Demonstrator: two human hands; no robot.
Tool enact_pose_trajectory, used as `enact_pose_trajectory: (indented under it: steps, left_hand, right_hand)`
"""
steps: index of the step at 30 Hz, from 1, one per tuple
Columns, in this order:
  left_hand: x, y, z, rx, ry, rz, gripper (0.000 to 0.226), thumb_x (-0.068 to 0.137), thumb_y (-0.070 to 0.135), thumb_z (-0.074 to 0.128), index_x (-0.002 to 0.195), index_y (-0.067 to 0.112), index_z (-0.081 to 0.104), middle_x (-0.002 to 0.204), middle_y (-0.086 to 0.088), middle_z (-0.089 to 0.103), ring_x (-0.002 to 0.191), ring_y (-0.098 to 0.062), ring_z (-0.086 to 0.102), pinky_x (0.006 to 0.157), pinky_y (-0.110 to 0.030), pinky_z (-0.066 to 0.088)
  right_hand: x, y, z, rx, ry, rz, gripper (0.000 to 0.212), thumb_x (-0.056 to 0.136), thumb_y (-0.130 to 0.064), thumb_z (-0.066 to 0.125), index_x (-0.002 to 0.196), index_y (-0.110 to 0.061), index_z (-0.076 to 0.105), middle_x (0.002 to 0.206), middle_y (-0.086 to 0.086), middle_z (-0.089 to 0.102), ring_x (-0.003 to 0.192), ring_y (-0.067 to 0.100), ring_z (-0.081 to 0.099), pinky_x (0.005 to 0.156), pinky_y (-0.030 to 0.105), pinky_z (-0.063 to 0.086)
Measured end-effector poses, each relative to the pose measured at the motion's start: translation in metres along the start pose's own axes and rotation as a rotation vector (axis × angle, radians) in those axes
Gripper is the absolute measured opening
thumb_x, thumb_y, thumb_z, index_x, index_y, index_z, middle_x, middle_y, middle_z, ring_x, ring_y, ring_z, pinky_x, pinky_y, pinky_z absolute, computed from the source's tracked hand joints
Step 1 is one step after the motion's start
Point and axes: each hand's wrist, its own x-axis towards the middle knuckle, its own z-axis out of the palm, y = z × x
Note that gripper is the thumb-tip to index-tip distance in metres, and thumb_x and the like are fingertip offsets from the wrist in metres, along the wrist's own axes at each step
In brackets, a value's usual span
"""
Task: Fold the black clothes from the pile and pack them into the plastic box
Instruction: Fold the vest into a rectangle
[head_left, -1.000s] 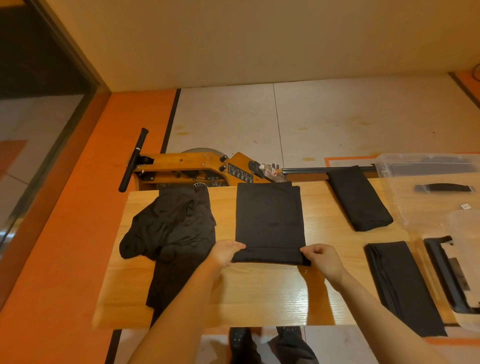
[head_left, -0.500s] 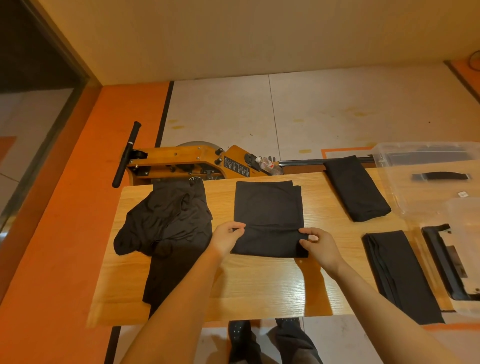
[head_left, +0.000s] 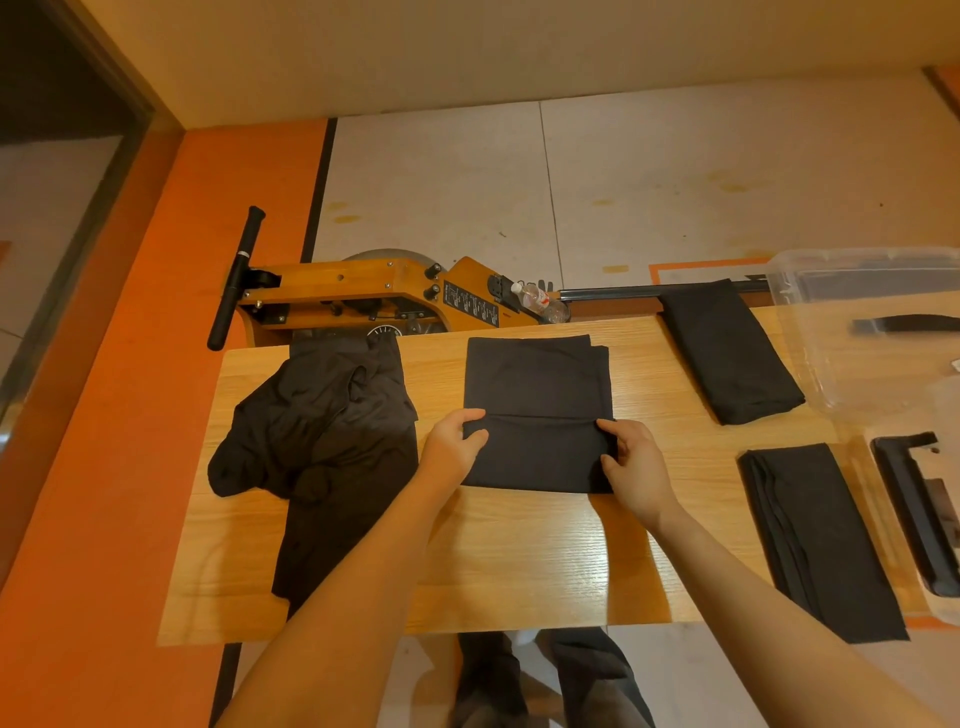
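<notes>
We see the wooden table (head_left: 519, 561), unfolded black pile (head_left: 322, 441) left of the grip, plastic box (head_left: 831, 364) far right, and the black garment (head_left: 537, 395) pinched at its folded-up flap by left hand (head_left: 453, 451) and right hand (head_left: 635, 465).

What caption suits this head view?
Both hands, left and right, fold a flat black garment on the wooden table.

Head-worn view, forward and down

near table edge (head_left: 509, 571) bare | pile (head_left: 322, 441) left | plastic box (head_left: 852, 332) right
</notes>
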Motion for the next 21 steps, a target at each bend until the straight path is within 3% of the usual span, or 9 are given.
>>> enact_pose_trajectory:
  steps: [10, 13, 17, 21]
  left_hand:
    - [-0.003, -0.014, 0.005, 0.199, 0.057, 0.052, 0.040, 0.094, 0.009, 0.057, 0.134, 0.006, 0.052, 0.134, -0.016, 0.048, 0.119, -0.026, 0.052, 0.095, -0.024, 0.039]
    - [-0.005, -0.014, 0.007, 0.227, 0.067, 0.077, 0.041, 0.093, 0.009, 0.057, 0.133, 0.007, 0.052, 0.132, -0.014, 0.048, 0.121, -0.026, 0.050, 0.100, -0.029, 0.041]
    - [-0.013, -0.016, 0.008, 0.421, 0.214, 0.188, 0.042, 0.088, 0.017, 0.066, 0.129, 0.016, 0.055, 0.125, -0.004, 0.045, 0.116, -0.016, 0.046, 0.096, -0.030, 0.047]
    - [-0.017, -0.025, 0.006, 0.541, 0.109, 0.312, 0.040, 0.087, 0.021, 0.069, 0.126, 0.019, 0.059, 0.122, -0.001, 0.045, 0.114, -0.014, 0.045, 0.091, -0.029, 0.048]
  right_hand:
    - [0.003, 0.004, 0.003, -0.051, -0.029, 0.007, 0.049, 0.091, 0.000, 0.061, 0.137, -0.014, 0.052, 0.135, 0.006, 0.050, 0.123, 0.023, 0.051, 0.105, 0.032, 0.044]
    - [0.003, 0.004, 0.005, -0.068, -0.033, 0.014, 0.050, 0.090, -0.006, 0.067, 0.138, -0.014, 0.053, 0.138, 0.005, 0.046, 0.126, 0.022, 0.048, 0.106, 0.030, 0.042]
    - [-0.002, 0.006, 0.007, -0.268, 0.068, -0.126, 0.042, 0.088, -0.020, 0.072, 0.129, -0.017, 0.062, 0.140, 0.004, 0.046, 0.130, 0.022, 0.041, 0.107, 0.032, 0.038]
    - [-0.009, 0.013, 0.010, -0.367, 0.034, -0.267, 0.038, 0.092, -0.026, 0.067, 0.129, -0.017, 0.063, 0.136, 0.003, 0.054, 0.128, 0.021, 0.045, 0.106, 0.033, 0.037]
